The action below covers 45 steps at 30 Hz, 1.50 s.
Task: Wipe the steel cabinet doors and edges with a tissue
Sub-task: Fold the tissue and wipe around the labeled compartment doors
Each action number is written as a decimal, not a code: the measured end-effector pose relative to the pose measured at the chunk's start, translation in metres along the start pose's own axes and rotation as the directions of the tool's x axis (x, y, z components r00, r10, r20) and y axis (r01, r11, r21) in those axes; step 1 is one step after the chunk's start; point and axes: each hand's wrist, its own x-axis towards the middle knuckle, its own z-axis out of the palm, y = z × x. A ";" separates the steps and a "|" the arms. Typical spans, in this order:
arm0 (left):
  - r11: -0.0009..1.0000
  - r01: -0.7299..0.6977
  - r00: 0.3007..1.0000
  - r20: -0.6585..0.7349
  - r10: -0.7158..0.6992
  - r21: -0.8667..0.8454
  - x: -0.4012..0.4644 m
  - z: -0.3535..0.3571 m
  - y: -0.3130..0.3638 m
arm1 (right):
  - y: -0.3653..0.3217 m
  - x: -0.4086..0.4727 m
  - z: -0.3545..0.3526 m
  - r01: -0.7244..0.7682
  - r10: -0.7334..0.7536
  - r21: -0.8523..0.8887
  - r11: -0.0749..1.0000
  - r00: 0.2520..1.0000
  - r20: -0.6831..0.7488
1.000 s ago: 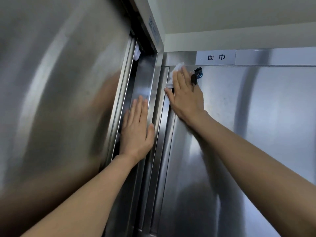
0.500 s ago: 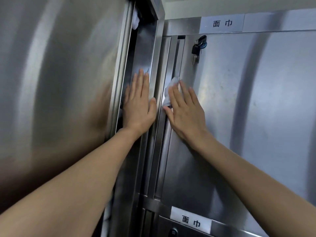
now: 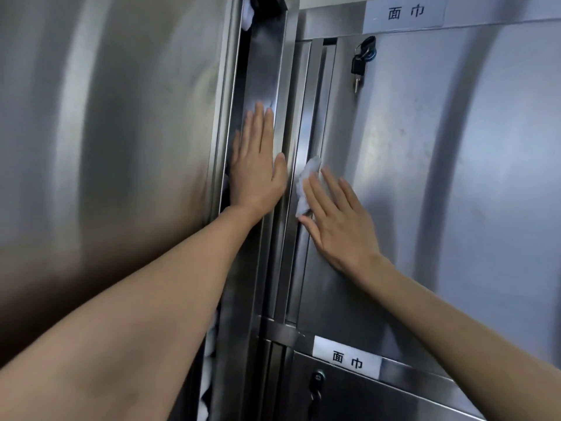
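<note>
— So, the fingers first: what differs from half a second back?

— The right hand [image 3: 340, 220] has slid further down the steel door [image 3: 394, 183]; its fingers [image 3: 329, 189] lie straight and slightly apart, pressing the white tissue [image 3: 306, 186] flat against the door's left edge. The tissue sat nearer the padlock [image 3: 358, 66] before — now it is well below it.

— And the other hand?

— The left hand [image 3: 258, 168] stays where it was, fingers straight and together, palm flat on the vertical steel frame [image 3: 274, 71] of the neighbouring open door [image 3: 121, 147], thumb resting toward the frame's right edge.

— What lies around them?

— Between the two hands runs a narrow recessed channel [image 3: 303, 117] of folded steel strips. Below the right hand the door continues bare down to a horizontal rail [image 3: 282, 329], where a white label [image 3: 346, 358] sits above a lower door with its own lock [image 3: 317, 379]. Rightward the panel is broad and unobstructed. Another label [image 3: 403, 12] sits above the padlock. White cloth [image 3: 247, 13] peeks from the dark gap at the top left, and more shows low down beside the left forearm.
</note>
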 end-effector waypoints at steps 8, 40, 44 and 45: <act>1.000 -0.003 1.000 -0.002 0.003 0.024 0.000 0.000 0.001 | -0.048 -0.101 0.015 0.152 -0.150 -0.021 0.988 0.987 0.060; 1.000 -0.004 1.000 -0.014 0.004 -0.006 0.000 -0.002 0.005 | -0.062 -0.071 0.007 -0.122 0.128 0.230 0.965 0.992 -0.010; 1.000 0.003 1.000 -0.017 -0.003 -0.014 0.000 -0.002 0.004 | -0.046 -0.037 0.009 -0.065 0.156 0.317 0.946 0.950 -0.271; 1.000 0.001 1.000 -0.020 -0.002 -0.014 0.000 -0.002 0.004 | -0.043 -0.035 0.011 -0.049 0.158 0.326 0.944 0.935 -0.317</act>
